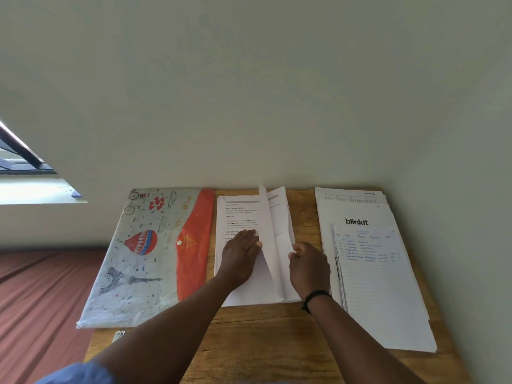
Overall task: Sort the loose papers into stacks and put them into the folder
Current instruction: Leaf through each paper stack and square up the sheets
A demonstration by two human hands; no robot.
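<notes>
The sorting step is in hand. On the wooden worktop [266, 342] the middle stack [241, 217] of printed sheets lies between the folder [144, 245] on the left and a second stack [388, 286] on the right (a "blinkit" sheet with a handwritten lined page on top). The left hand [240, 257] rests flat, fingers straight, on the printed top page and pins it down. The right hand [309, 268] pinches the edge of a lifted sheet [273, 245], fingers curled round it – more than one sheet may be raised, though the folds make that hard to tell. The folder lies flat with its orange flap [196, 239] apparently snapped closed, touching the middle stack's left edge.

Next, I judge, the lifted sheet must be checked and turned or carried to its proper stack – with the left hand holding the rest steady. The folder must be opened before anything goes in.
</notes>
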